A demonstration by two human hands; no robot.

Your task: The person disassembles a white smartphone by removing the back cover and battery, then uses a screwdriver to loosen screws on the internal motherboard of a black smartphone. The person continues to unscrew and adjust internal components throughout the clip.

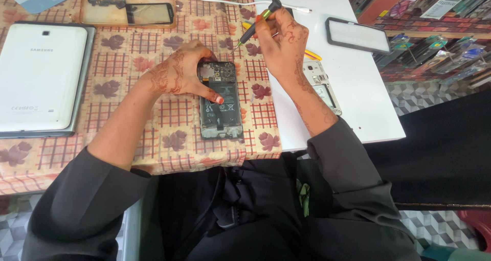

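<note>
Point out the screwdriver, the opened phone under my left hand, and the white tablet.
screwdriver [254,28], head view, on its dark shaft below the grip.
opened phone [221,112], head view, on its exposed battery.
white tablet [38,77], head view, middle of its white back.

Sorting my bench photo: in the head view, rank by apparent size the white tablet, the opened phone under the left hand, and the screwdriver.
1. White tablet lying face down
2. Opened black phone with exposed battery, steadied by the left hand
3. Slim black-and-green screwdriver, in the right hand
</note>
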